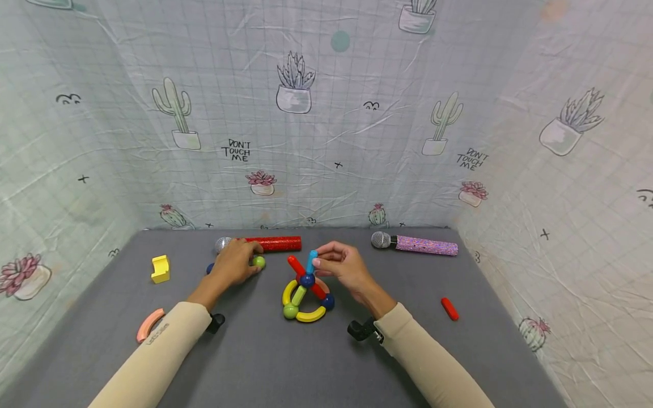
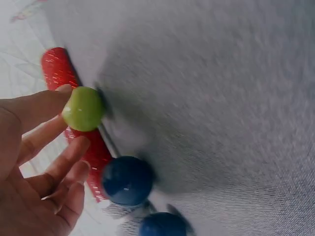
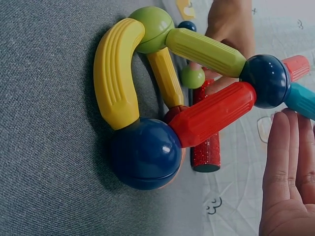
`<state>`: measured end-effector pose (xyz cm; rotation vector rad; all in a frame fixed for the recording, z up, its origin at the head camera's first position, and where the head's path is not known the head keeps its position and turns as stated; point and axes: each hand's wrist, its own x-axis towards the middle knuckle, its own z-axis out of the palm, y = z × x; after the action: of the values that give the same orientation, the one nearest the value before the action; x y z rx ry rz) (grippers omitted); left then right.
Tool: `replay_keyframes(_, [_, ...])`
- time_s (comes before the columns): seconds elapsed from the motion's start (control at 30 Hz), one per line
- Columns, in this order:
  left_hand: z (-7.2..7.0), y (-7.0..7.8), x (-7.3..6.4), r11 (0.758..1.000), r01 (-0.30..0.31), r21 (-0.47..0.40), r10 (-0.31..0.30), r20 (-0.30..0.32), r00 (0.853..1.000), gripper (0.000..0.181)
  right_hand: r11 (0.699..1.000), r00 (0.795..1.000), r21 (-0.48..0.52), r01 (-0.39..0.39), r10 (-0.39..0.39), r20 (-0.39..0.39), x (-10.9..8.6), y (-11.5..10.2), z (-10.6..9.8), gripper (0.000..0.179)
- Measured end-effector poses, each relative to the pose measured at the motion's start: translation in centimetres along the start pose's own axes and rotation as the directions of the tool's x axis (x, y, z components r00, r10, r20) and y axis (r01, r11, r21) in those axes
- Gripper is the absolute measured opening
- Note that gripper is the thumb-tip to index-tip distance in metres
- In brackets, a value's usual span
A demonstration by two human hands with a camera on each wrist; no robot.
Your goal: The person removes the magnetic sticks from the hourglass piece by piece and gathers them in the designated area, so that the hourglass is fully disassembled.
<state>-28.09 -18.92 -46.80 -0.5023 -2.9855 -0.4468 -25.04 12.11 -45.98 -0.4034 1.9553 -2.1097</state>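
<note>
My left hand (image 1: 251, 263) pinches a small green ball (image 1: 258, 262) at its fingertips, low over the grey mat and just in front of the red microphone (image 1: 272, 244). The left wrist view shows the green ball (image 2: 83, 108) between thumb and fingers, with a blue ball (image 2: 127, 180) below it. My right hand (image 1: 317, 262) pinches the upright light-blue stick (image 1: 311, 262) atop a toy structure (image 1: 306, 297) of yellow arcs, red and green sticks and blue and green balls. In the right wrist view the structure (image 3: 147, 98) fills the frame, with my fingers (image 3: 288, 162) beside the light-blue stick (image 3: 301, 99).
A purple glitter microphone (image 1: 419, 244) lies at the back right. On the mat lie a loose red stick (image 1: 449, 309) to the right, a yellow block (image 1: 160, 268) and a pink arc (image 1: 149, 324) to the left. Printed cloth walls (image 1: 326, 141) enclose three sides.
</note>
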Motion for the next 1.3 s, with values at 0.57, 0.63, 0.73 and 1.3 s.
replay_keyframes(0.57, [-0.3, 6.6, -2.7, 0.819, -0.089, -0.567, 0.104, -0.005, 0.995, 0.044, 0.999, 1.0, -0.053, -0.002, 0.003, 0.02, -0.2, -0.1, 0.1, 0.031])
replay_keyframes(0.63, [0.2, 7.2, -2.8, 0.763, -0.07, -0.643, 0.097, 0.008, 0.995, 0.043, 0.998, 1.0, -0.063, 0.0, 0.002, 0.022, -0.2, -0.1, 0.2, 0.032])
replay_keyframes(0.73, [1.0, 8.0, -2.9, 0.694, -0.051, -0.718, 0.08, 0.007, 0.997, 0.039, 0.997, 1.0, -0.076, 0.005, -0.003, 0.027, -0.2, 0.0, 0.2, 0.034])
replay_keyframes(1.3, [2.8, 9.3, -3.3, 0.643, -0.028, -0.765, -0.016, -0.05, 0.999, 0.032, 0.957, 0.988, -0.251, 0.144, -0.152, -0.014, -0.6, 0.0, 0.7, 0.03])
